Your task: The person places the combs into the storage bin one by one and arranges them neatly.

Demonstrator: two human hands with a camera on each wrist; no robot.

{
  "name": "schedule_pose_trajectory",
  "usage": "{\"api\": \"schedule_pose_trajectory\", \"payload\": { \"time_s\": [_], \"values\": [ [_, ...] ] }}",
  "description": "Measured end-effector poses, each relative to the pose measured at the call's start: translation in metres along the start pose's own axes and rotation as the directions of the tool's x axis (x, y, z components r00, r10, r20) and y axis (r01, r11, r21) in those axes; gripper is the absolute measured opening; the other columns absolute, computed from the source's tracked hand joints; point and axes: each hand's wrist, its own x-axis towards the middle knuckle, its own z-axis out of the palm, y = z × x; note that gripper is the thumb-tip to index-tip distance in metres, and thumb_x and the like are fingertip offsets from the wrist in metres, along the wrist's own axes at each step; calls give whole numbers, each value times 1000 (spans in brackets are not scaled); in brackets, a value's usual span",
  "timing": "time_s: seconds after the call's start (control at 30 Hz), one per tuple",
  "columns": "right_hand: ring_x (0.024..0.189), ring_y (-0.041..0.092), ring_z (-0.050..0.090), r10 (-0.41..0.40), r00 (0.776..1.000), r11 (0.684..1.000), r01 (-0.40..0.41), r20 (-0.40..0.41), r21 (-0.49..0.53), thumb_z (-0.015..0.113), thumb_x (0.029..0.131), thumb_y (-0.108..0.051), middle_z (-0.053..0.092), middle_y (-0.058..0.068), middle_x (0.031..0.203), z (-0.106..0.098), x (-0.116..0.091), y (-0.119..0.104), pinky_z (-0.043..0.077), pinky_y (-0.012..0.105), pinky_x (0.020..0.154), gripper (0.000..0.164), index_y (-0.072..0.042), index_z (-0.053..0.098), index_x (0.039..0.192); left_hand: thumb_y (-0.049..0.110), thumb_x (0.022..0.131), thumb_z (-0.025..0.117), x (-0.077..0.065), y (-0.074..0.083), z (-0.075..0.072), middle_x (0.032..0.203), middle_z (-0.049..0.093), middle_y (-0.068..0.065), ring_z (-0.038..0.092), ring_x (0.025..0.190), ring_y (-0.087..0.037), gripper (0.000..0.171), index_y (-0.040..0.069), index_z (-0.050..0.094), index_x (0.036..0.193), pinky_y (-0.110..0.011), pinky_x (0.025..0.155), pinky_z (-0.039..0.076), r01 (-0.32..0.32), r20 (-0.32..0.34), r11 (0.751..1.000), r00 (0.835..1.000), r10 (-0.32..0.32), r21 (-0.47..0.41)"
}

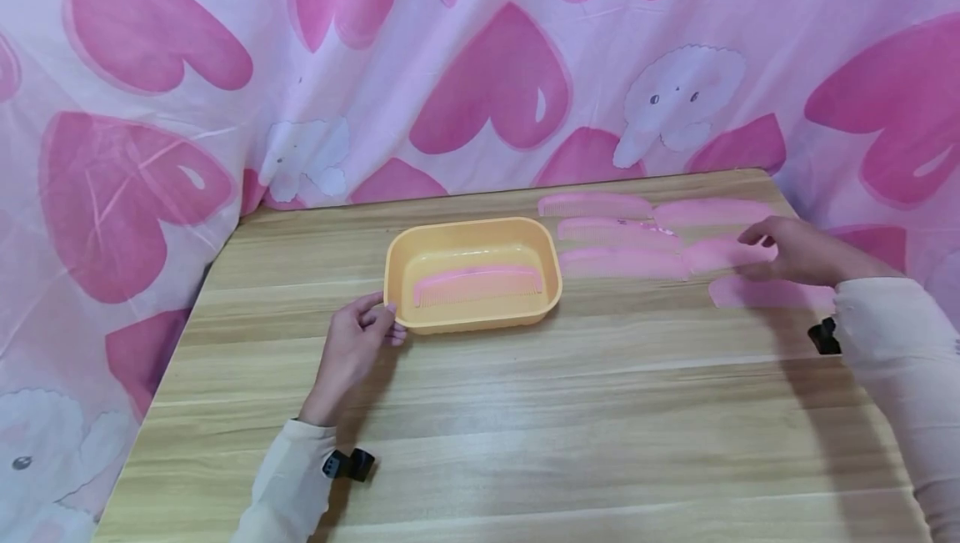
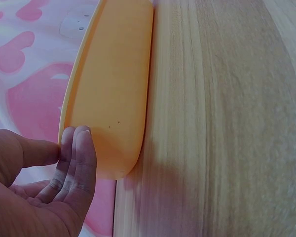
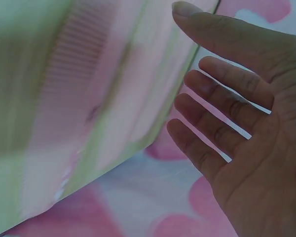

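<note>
My left hand pinches the rim of a yellow plastic tub at its near left corner; in the left wrist view the thumb is at the rim and the fingers lie against the outer wall. Inside the tub lies a pink comb. Over the right side of the table, my right hand hovers above a pink comb, its fingers spread and slightly bent in the right wrist view, holding nothing. Another comb lies nearer me, partly hidden by the right hand and wrist.
Several more pink combs lie in rough rows on the wooden table, right of the tub. A curtain with hearts hangs behind the table's back edge and along its left side.
</note>
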Motion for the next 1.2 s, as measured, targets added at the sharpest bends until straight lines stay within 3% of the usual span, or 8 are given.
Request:
{"api": "schedule_pose_trajectory", "payload": {
  "time_s": [0.17,0.5,0.87,1.2],
  "values": [
    [102,48,63,19,999,999,-18,30,-37,87,79,-12,67,30,106,6,-13,24,56,59,87,53,20,63,113,7,105,54,-1,0,-1,93,72,-23,70,75,-13,43,-12,46,143,-27,72,65,-2,4,1000,1000,2,0],
    [90,32,66,16,999,998,-15,28,-55,96,60,-11,72,20,99,20,-23,55,60,40,78,58,15,69,104,8,105,54,0,2,-1,94,72,-25,70,74,-13,44,-13,45,143,-25,71,65,-6,8,1000,1000,6,-4],
    [84,26,63,19,999,996,-15,46,-92,95,58,-6,71,16,94,21,-25,58,58,35,73,50,11,71,99,10,105,54,0,3,-1,95,72,-22,69,75,-12,45,-12,44,144,-25,72,64,16,4,1000,1000,-16,3],
    [79,15,58,24,999,998,-22,35,-63,96,61,-14,69,4,89,25,-29,56,56,33,72,47,7,71,95,10,106,54,-1,3,-1,93,72,-20,70,76,-13,45,-12,45,143,-25,73,65,7,8,1000,1000,-7,11]
  ]
}}
